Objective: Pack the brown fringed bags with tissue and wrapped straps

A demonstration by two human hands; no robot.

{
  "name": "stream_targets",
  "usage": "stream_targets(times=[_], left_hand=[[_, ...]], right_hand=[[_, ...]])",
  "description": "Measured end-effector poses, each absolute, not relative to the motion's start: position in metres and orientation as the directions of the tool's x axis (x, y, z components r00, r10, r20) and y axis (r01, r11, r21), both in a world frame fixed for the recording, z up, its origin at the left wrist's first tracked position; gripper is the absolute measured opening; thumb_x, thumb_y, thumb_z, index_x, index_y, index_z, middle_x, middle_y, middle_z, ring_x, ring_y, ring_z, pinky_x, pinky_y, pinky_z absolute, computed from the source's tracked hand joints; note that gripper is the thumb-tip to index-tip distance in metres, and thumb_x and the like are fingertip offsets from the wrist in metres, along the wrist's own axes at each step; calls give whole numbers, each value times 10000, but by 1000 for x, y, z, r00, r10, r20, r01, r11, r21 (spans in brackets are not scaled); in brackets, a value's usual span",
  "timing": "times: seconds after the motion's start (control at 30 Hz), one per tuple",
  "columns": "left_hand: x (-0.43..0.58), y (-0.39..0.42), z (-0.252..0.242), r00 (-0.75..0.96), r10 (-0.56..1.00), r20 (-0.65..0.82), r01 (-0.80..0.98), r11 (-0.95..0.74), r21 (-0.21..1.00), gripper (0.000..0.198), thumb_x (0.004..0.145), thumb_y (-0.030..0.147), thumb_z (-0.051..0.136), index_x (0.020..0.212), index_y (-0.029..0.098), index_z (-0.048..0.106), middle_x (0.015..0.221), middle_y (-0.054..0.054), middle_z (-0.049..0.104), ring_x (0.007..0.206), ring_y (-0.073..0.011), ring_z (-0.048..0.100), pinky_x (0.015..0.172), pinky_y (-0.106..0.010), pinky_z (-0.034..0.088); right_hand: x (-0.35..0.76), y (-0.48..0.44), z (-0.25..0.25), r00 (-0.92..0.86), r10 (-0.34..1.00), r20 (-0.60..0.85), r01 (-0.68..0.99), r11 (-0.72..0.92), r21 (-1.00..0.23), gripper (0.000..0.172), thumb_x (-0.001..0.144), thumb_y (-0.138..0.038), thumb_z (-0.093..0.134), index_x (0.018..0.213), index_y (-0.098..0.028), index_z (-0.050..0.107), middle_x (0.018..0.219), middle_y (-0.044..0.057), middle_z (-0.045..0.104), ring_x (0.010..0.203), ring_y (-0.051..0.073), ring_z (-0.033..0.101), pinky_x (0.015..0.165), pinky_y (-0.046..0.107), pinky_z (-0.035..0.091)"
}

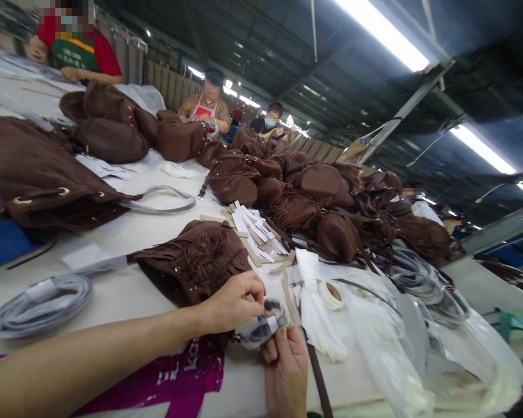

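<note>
Via head cam I'm monitoring a small clear-wrapped bundle [261,330]; it is sitting between the L hand [237,302] and the R hand [285,354], over the table [239,386], though I can't tell if it is touching the surface; R hand is pinching the bundle's lower right edge, thumb against fingers, w/ no visible gap; L hand is coming in from the L side, fingers curling inward at the bundle's upper edge, tips partly hidden, so I can't confirm whether they're gripping film or only touching it; key relation, in my est.: the bundle's long axis is running approx. lower L to upper R, lying down-left of the R thumb tip and directly below the L fingertips; both hands are bordering it, w/ R having the surer contact; ref. positions: the fringed brown bag [196,255] is lying just beyond the L hand, the purple plastic [200,377] is lying below the L forearm, and a dark strap [318,377] is running just R of the R hand.
</note>
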State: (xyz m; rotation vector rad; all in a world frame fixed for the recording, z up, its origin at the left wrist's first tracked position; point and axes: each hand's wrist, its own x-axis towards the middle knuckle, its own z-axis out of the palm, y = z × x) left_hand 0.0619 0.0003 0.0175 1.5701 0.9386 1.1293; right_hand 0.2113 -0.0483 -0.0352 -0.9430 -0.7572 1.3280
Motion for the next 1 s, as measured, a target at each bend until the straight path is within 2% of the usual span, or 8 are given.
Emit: stream_targets(times=[0.2,0.33,0.5,0.67,0.77,0.87,0.93,1.0], left_hand=[[64,-7,24,251,901,355,319,-423,848,157,642,7,487,562,142,495,665,7,518,628,-97,471,560,-191,341],[66,-20,25,435,776,457,586,-629,510,150,745,48,497,634,143,531,744,-34,562,694,-136,520,616,-223,406],[96,-45,-3,546,720,429,784,-619,41,222,807,120,513,986,79,637,981,-128,629,887,-256,570,697,-345,488],[114,-63,-29,497,624,603,847,-499,-183,437,899,258,445,1249,21,557,1303,-192,516,1192,-334,473,940,-428,433],[92,-71,-11,601,599,529,777,-594,-209,384,905,302,455,1202,119,616,1404,-188,427,1268,-364,425,954,-460,420],[49,-78,24,730,571,374,631,-774,-51,308,862,309,521,1144,245,627,1485,-120,341,1308,-338,398,971,-451,418],[12,-79,42,689,648,325,661,-746,83,511,822,208,523,1328,249,468,1513,-91,303,1350,-262,353,1053,-407,357],[-26,-76,48,459,827,325,840,-523,145,832,719,115,574,1469,189,223,1544,-157,208,1411,-305,214,1117,-484,232]], right_hand=[[198,-42,-51,277,961,-17,-241,53,-969,441,706,-585,708,739,-214,473,517,-110,383,469,66,317,424,163,265],[196,-39,-58,321,947,-4,-182,58,-982,417,720,-593,675,779,-206,531,527,-106,404,472,77,372,431,180,308],[199,-37,-50,289,956,-50,-212,13,-977,440,646,-601,705,761,-199,568,585,-40,616,560,147,569,536,254,482],[207,-38,-38,212,969,-123,-228,-73,-971,374,581,-504,735,758,-198,616,654,11,703,623,198,652,584,288,532],[213,-28,-36,151,970,-192,-302,-140,-943,408,551,-492,747,808,-200,623,727,25,720,683,214,663,595,299,528],[220,-11,-31,90,986,-139,-235,-115,-965,422,562,-520,762,788,-200,605,651,-9,671,599,169,599,552,274,482],[226,1,-23,21,1000,-4,-90,-2,-996,405,615,-544,745,765,-195,604,565,-42,602,539,127,519,531,242,429],[231,9,-12,-86,990,110,40,114,-993,415,658,-587,707,726,-192,599,510,-54,546,508,115,460,513,236,385]])
